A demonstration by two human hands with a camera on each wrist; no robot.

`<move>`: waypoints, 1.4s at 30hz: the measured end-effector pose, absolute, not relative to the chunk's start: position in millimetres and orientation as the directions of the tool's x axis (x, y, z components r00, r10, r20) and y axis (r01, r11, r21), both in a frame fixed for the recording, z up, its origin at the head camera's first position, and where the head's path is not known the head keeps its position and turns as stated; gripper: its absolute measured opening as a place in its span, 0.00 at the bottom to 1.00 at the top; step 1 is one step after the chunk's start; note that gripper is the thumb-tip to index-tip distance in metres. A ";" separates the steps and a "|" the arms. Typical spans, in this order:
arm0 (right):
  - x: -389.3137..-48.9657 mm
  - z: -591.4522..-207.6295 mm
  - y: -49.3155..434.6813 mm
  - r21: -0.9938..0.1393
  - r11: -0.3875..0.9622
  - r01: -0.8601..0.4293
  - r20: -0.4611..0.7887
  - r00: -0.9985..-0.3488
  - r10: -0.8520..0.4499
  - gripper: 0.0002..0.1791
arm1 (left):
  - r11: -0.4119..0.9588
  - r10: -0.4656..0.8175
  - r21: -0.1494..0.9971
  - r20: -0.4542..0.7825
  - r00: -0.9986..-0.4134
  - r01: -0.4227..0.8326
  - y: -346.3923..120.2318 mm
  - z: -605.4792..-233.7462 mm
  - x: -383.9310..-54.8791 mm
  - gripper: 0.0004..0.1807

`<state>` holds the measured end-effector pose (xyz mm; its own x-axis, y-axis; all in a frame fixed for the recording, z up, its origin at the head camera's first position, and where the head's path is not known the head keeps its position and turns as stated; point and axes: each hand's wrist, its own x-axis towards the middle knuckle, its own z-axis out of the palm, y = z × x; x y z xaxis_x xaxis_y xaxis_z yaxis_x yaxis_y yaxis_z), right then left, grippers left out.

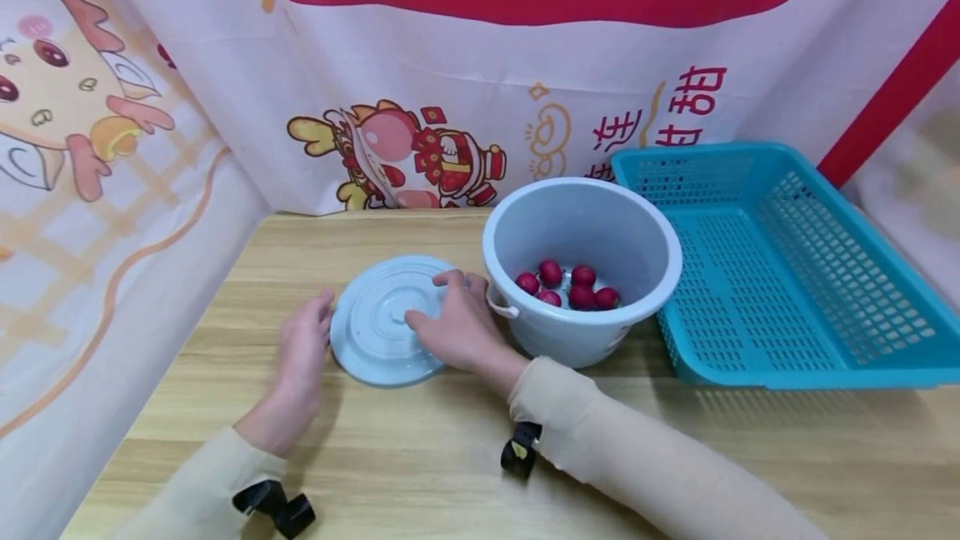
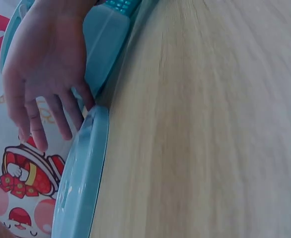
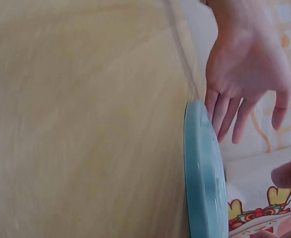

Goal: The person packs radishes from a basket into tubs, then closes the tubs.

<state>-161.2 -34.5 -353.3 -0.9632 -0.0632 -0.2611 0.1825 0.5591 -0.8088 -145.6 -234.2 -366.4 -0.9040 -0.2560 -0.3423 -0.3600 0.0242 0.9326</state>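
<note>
A round light-blue lid [image 1: 375, 348] lies flat on the wooden table, between both hands. My left hand [image 1: 300, 348] is at its left edge, fingertips right by the rim; the right wrist view shows this left hand [image 3: 250, 74] with its fingers extended. My right hand [image 1: 465, 323] reaches over the lid's right side, thumb apart from the fingers. Seen from the left wrist, the right hand's fingers [image 2: 61, 111] are loosely straight beside the lid [image 2: 83, 173]. Right of that hand stands a light-blue bucket [image 1: 570, 336] with several red radishes [image 1: 581, 297] at its bottom.
A teal perforated basket [image 1: 720, 298] stands at the right, close against the bucket. White printed cloth [image 1: 420, 65] hangs behind the table [image 1: 420, 457] and along its left side. The bucket's handle end [image 1: 502, 307] sits near the right wrist.
</note>
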 end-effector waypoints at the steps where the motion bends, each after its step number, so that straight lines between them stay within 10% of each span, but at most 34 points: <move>1: -160.2 -352.8 -35.5 -0.817 0.540 0.204 -0.269 -0.962 -0.043 0.36 | 0.015 -0.269 0.934 -0.341 -0.901 -0.358 -231.9 -365.5 -145.3 0.38; 14: -155.0 -354.3 -41.7 -0.913 0.327 0.244 -0.235 -0.970 0.066 0.26 | -0.202 -0.326 0.904 -0.426 -0.844 -0.378 -239.6 -356.2 -150.4 0.36; 20: -152.0 -337.4 -43.8 -0.947 0.313 0.068 -0.075 -0.997 -0.010 0.19 | -0.281 -0.413 0.897 -0.435 -0.800 -0.342 -248.4 -352.3 -153.0 0.17; 32: -143.1 -264.7 -22.7 -0.858 0.478 -0.191 0.137 -0.980 -0.146 0.35 | -0.455 -0.274 0.878 -0.300 -0.914 -0.152 -223.7 -301.1 -164.9 0.25; 42: -148.8 -221.7 57.2 -0.784 0.614 -0.091 0.096 -0.995 -0.025 0.39 | -0.186 -0.109 0.974 -0.154 -0.982 -0.132 -153.5 -268.2 -173.5 0.31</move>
